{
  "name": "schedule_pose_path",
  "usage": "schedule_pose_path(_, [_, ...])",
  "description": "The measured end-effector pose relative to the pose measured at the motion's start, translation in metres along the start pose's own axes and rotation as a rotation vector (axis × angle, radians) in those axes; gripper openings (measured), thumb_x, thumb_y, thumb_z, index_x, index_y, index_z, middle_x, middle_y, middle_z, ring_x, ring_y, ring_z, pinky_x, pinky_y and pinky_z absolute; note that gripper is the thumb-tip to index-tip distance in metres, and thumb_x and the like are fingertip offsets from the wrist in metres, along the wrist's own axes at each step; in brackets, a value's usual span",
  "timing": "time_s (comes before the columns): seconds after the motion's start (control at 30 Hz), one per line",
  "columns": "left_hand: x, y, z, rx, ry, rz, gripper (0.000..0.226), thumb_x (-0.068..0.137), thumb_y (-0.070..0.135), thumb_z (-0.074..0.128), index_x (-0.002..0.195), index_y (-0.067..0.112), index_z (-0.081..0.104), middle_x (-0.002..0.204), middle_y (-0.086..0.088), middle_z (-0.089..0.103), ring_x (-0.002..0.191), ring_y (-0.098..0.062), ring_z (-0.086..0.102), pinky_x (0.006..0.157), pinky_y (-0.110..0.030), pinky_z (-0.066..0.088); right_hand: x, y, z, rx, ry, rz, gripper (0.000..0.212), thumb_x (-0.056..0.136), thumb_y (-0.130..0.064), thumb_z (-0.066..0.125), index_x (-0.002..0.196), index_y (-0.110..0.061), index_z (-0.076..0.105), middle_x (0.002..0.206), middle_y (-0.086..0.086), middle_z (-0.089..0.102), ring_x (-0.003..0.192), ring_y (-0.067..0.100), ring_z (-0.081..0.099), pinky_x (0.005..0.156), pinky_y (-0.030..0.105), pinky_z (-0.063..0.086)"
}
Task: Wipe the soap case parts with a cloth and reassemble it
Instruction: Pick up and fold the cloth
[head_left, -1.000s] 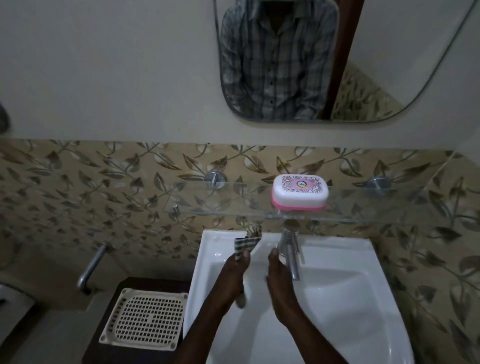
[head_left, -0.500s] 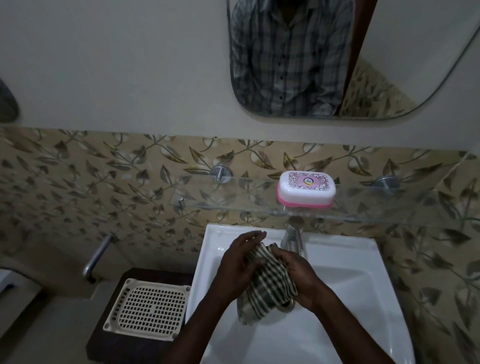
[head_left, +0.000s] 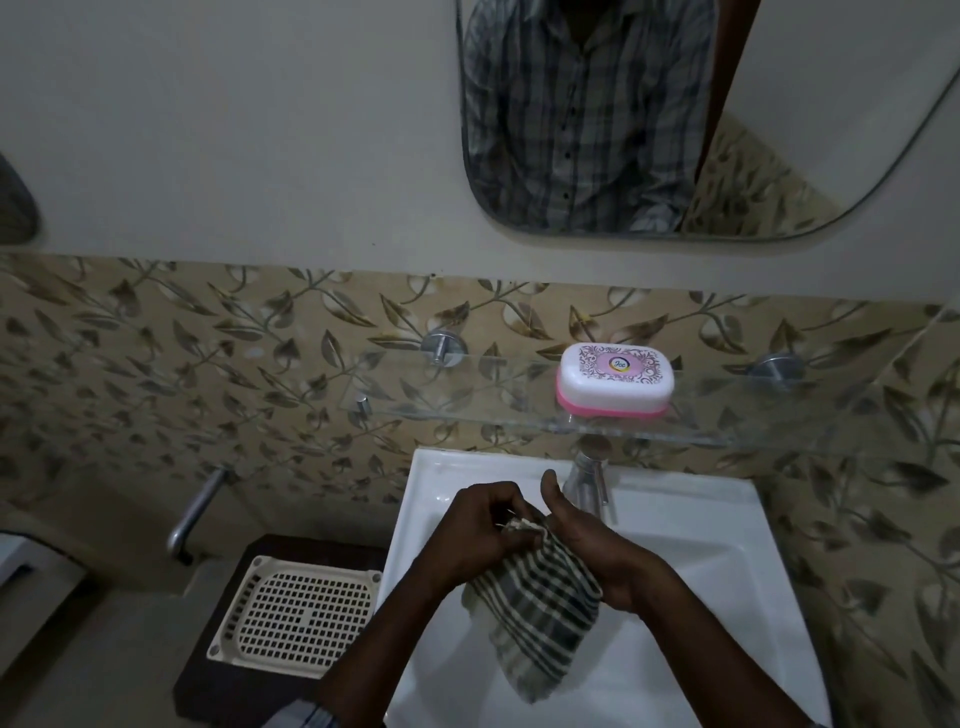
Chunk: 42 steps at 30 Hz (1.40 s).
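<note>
Soap case (head_left: 615, 379) is sitting closed on the glass shelf (head_left: 467, 400), beyond both hands.
I am watching the left hand (head_left: 480, 525) and right hand (head_left: 602, 556), close together, both gripping the checked cloth (head_left: 540, 613).

- The soap case (head_left: 615, 379) is a rounded oblong box with a white lid on a pink base. The lid has a dark swirl pattern and a small round logo on top. The box is closed and stands flat on the glass shelf (head_left: 467, 400).
- The cloth (head_left: 540, 608) is checked in dark and pale stripes. Its bunched top edge is held between the left hand (head_left: 483, 525) and the right hand (head_left: 597, 551), and the rest hangs down over the sink (head_left: 701, 597).
</note>
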<state>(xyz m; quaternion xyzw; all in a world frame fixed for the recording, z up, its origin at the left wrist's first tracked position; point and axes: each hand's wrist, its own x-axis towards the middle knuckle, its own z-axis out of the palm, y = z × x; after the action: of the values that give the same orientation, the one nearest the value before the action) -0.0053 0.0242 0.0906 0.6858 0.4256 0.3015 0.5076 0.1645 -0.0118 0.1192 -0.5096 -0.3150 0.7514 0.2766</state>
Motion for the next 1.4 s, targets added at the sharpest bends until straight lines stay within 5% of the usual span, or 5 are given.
schedule_pose_path(0.23, [-0.008, -0.013, -0.001, -0.028, 0.056, -0.029, 0.025, 0.065, 0.016, 0.089, 0.069, 0.007, 0.067, 0.076, -0.015, 0.072, 0.073, -0.021, 0.072, 0.07, -0.036, 0.06, -0.004, 0.003, 0.0, -0.717, -0.051, -0.001, 0.057, 0.067, -0.056, 0.08, 0.102, -0.012, 0.072, 0.1, 0.007, 0.075, 0.095, 0.023, 0.071, 0.089, 0.038, 0.054])
schedule_pose_path(0.5, [0.003, -0.033, -0.038, 0.055, -0.093, -0.015, 0.07, 0.058, 0.017, 0.096, 0.118, 0.031, 0.063, 0.09, 0.013, 0.065, 0.078, -0.002, 0.061, 0.069, -0.017, 0.05, 0.025, -0.007, 0.026, -1.274, 0.281, -0.452, 0.015, 0.082, -0.029, 0.061, 0.069, -0.023, 0.056, 0.077, 0.008, 0.072, 0.075, 0.025, 0.067, 0.06, 0.033, 0.045])
schedule_pose_path(0.67, [-0.011, -0.062, -0.072, 0.131, -0.011, -0.079, 0.036, 0.063, 0.013, 0.09, 0.093, 0.0, 0.076, 0.096, -0.017, 0.077, 0.09, -0.024, 0.071, 0.087, -0.047, 0.056, 0.036, -0.027, 0.04, -1.149, 0.253, -0.558, 0.012, 0.076, -0.02, 0.074, 0.085, -0.014, 0.068, 0.086, 0.004, 0.073, 0.084, 0.022, 0.066, 0.073, 0.036, 0.05])
schedule_pose_path(1.17, [-0.141, -0.146, -0.176, -1.252, 0.529, -0.343, 0.043, 0.09, 0.035, 0.054, 0.106, 0.003, 0.078, 0.104, -0.018, 0.078, 0.094, -0.031, 0.076, 0.081, -0.043, 0.063, 0.119, 0.024, 0.155, -0.362, 0.133, -0.407, 0.013, 0.074, -0.019, 0.085, 0.071, -0.01, 0.075, 0.073, 0.001, 0.076, 0.072, 0.016, 0.073, 0.067, 0.033, 0.057])
schedule_pose_path(1.4, [-0.186, -0.208, -0.176, -1.091, 0.465, -0.682, 0.028, 0.091, 0.014, 0.06, 0.11, -0.002, 0.073, 0.102, -0.022, 0.075, 0.086, -0.034, 0.075, 0.077, -0.045, 0.062, 0.161, 0.078, 0.203, -0.254, 0.231, -0.264, 0.025, 0.085, -0.005, 0.073, 0.109, 0.0, 0.069, 0.101, 0.016, 0.073, 0.093, 0.03, 0.069, 0.074, 0.037, 0.059])
